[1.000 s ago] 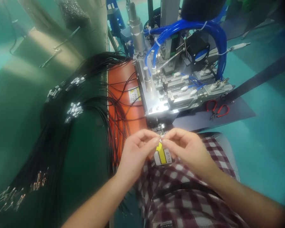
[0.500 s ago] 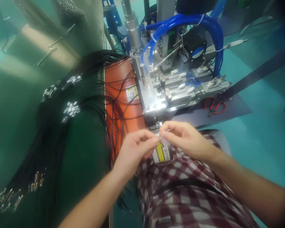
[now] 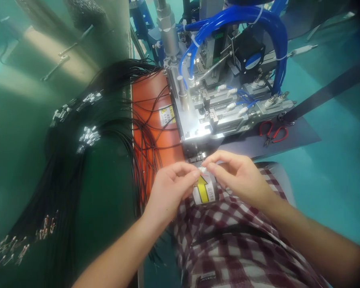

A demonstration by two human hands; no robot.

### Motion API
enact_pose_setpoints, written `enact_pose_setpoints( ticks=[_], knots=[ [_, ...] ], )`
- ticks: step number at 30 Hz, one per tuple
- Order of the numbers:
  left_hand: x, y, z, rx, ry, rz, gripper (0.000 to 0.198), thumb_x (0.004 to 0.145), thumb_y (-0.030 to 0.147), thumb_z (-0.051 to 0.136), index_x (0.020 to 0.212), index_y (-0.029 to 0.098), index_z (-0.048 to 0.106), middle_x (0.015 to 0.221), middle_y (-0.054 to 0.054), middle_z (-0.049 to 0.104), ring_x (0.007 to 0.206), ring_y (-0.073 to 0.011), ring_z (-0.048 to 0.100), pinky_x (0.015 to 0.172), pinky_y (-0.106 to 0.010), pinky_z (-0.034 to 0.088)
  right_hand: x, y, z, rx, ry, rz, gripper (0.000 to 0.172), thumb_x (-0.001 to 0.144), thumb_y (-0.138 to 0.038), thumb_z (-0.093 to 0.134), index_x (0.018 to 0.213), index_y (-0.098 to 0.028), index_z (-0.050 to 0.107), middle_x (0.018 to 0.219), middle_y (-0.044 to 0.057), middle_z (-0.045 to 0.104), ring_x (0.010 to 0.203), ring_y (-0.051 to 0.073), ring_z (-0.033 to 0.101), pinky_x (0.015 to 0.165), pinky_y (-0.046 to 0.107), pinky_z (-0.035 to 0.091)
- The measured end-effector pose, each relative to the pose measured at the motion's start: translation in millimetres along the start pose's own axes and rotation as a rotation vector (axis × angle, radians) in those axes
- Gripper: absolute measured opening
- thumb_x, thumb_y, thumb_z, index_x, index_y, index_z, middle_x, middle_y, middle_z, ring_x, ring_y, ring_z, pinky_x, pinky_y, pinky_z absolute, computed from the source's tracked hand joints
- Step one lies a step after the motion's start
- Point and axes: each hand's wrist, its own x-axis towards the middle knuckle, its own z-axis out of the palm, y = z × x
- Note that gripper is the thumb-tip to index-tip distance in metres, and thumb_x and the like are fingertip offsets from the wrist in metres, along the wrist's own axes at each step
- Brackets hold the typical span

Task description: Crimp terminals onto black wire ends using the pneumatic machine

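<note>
Head view: left hand (image 3: 171, 188) and right hand (image 3: 237, 176) meet at the bench's (image 3: 108, 196) near edge, both grips pinching 1 tiny metal terminal (image 3: 203, 170) (details blurred) just before the machine (image 3: 210, 116); black cables (image 3: 75, 160) cover the left side.

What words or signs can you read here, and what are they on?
White label with a yellow arrow, just below the left hand and right hand: black Chinese characters, too blurred to read.
White and yellow warning sticker on the orange flat panel: a triangle sign; its print is too small.
Nothing else is readable.
</note>
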Motion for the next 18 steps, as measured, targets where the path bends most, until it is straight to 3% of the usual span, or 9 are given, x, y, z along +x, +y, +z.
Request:
enact_pose_setpoints(
  ticks=[3, 8, 13, 18],
  knots=[
    [0.1, 0.3, 1.6, 0.0, 0.021, 0.002, 0.017, 0.077, 0.029, 0.071, 0.073, 0.014, 0.064, 0.051, 0.007, 0.045, 0.042, -0.0018, 0.029, 0.048, -0.02, 0.032, -3.0, 0.6, 6.2, 0.008, 0.038, -0.015, 0.01, 0.081, -0.024, 0.064, 0.076, -0.016, 0.065, 0.068, -0.001, 0.059, 0.051, 0.008, 0.047, 0.045, 0.02, 0.039],
    [-1.3, 0.0, 3.3, -0.054, 0.05, 0.022, 0.017, 0.076, 0.029, 0.072, 0.071, 0.015, 0.064, 0.049, 0.007, 0.044, 0.042, -0.0023, 0.03, 0.047, -0.019, 0.03, -5.9, 1.8, 9.2, 0.137, 0.038, 0.147, 0.016, 0.083, -0.027, 0.061, 0.071, -0.018, 0.057, 0.05, -0.006, 0.046, 0.042, 0.007, 0.04, 0.037, 0.018, 0.036],
    [-2.4, -1.7, 3.0, -0.016, 0.049, 0.03, 0.017, 0.076, 0.028, 0.072, 0.07, 0.014, 0.064, 0.051, 0.006, 0.045, 0.044, -0.0018, 0.03, 0.046, -0.017, 0.027, -6.9, 2.4, 9.1, 0.077, 0.064, 0.094, 0.013, 0.081, -0.03, 0.065, 0.078, -0.018, 0.061, 0.053, -0.005, 0.047, 0.042, 0.007, 0.038, 0.037, 0.019, 0.031],
    [-1.8, -3.9, 2.8, -0.043, 0.049, 0.045, 0.018, 0.077, 0.029, 0.072, 0.071, 0.014, 0.064, 0.056, 0.005, 0.048, 0.045, -0.0014, 0.031, 0.046, -0.017, 0.027, -7.2, 2.0, 13.8, 0.157, 0.058, 0.142, 0.017, 0.081, -0.028, 0.065, 0.071, -0.016, 0.059, 0.051, -0.006, 0.047, 0.042, 0.006, 0.037, 0.038, 0.017, 0.031]
  ],
)
